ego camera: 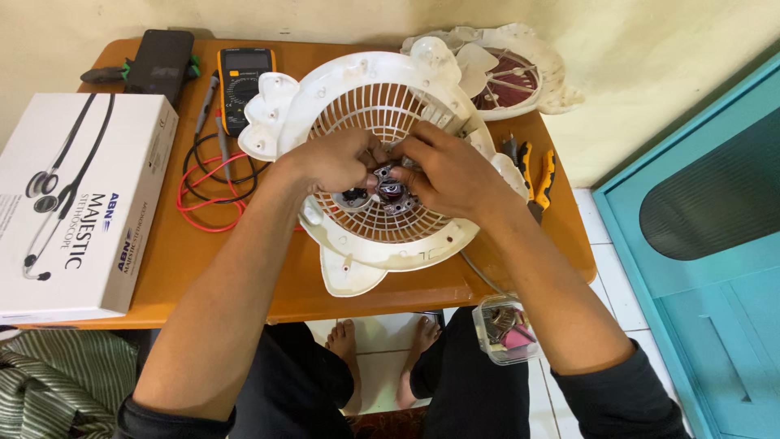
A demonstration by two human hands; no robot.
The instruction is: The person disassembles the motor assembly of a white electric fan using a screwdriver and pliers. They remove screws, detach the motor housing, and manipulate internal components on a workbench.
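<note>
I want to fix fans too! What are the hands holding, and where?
Both the left hand and right hand grip the small metal motor part at the middle of the white fan grille, one on each side.

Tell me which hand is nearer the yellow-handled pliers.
Right. The right hand works at the fan grille's centre, just beside the pliers at the table's right edge; the left hand sits farther off, across the grille.
</note>
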